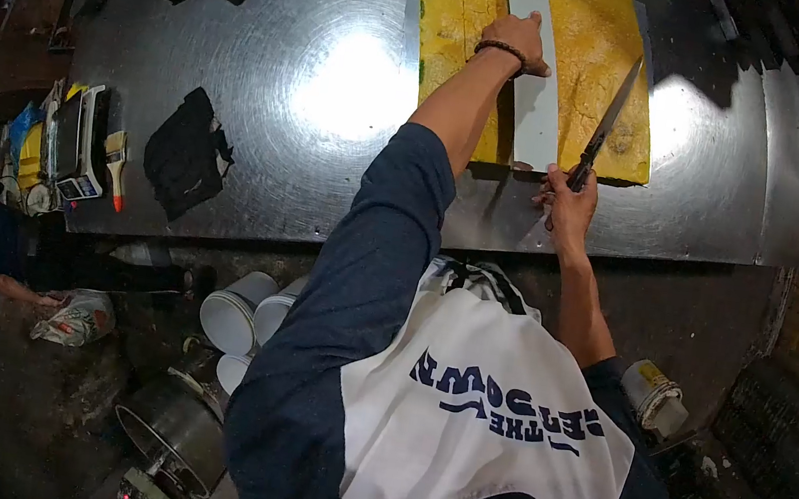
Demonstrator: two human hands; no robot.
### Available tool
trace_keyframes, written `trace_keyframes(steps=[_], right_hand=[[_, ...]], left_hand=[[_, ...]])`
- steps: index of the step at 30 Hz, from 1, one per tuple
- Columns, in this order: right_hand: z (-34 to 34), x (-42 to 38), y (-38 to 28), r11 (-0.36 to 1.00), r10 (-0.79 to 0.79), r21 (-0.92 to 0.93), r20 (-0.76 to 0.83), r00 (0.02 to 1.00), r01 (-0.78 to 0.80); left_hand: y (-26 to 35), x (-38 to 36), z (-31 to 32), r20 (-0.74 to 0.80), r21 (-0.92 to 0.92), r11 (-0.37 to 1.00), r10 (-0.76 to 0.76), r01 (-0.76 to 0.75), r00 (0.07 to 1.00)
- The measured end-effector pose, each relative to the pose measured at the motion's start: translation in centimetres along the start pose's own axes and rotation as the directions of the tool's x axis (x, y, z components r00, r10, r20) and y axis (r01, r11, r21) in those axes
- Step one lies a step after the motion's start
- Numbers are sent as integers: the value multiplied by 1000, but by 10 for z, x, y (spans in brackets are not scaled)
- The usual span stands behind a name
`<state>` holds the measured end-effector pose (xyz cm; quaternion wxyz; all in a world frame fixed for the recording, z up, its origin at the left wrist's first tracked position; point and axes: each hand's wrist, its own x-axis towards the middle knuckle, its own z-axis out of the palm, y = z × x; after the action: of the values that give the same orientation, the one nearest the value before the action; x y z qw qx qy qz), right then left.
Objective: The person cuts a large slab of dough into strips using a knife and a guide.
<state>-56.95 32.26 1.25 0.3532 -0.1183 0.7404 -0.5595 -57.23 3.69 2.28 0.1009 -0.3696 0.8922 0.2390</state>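
Note:
A yellow slab [591, 103] lies on the steel table, with a long pale straight strip [537, 126] laid across it from back to front. My left hand [519, 40] presses on the strip's upper part, its fingers partly apart; a dark beaded bracelet is on the wrist. In my right hand [570, 203], by the strip's near end, is the black handle of a long knife [614, 113]. Its blade points up and away over the right part of the slab. A dark gap runs along the strip's left side.
The steel table [283, 63] holds a black cloth [188, 154], a brush [115, 167] and a scale [80, 186] at left. White buckets [236, 313] stand below. Another person [2, 243] is at the lower left, near a plastic bag [78, 318].

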Motion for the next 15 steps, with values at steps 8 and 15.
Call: trace_keyframes(steps=[8,15], right_hand=[[-4,5,7,999,-11,52,27,1000,10],[-2,6,5,999,22,23,10,1000,-22]], left_hand=[[-4,8,10,-55,-7,1000,26,-27,998],[-2,2,5,-45,-4,1000,27,-27,999]])
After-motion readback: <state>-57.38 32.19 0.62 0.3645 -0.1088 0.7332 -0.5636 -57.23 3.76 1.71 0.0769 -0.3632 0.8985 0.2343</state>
